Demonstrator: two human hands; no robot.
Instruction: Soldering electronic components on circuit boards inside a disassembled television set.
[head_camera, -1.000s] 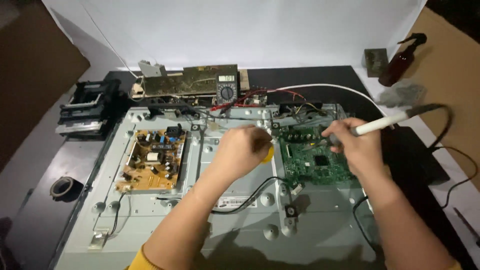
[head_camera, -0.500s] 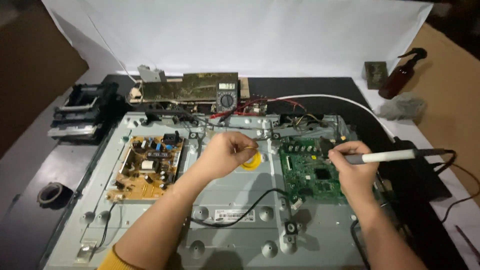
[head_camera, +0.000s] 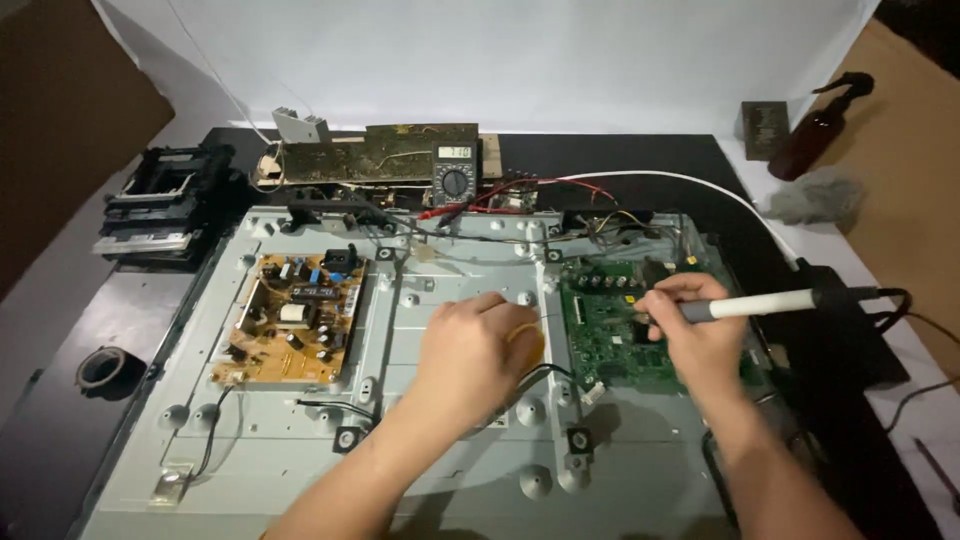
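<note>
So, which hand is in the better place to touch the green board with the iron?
The right hand. It already holds the white soldering iron over the green circuit board. The left hand rests on the metal chassis beside the board, around something yellow.

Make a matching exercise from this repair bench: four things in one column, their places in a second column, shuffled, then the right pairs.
Things:
1. soldering iron
2. brown circuit board
3. multimeter
4. tape roll

Places:
A. at the far edge of the metal chassis, by the red leads
B. on the dark table, left of the chassis
C. in the right hand, over the green circuit board
D. mounted on the chassis's left part

Pairs: 1-C, 2-D, 3-A, 4-B
</note>
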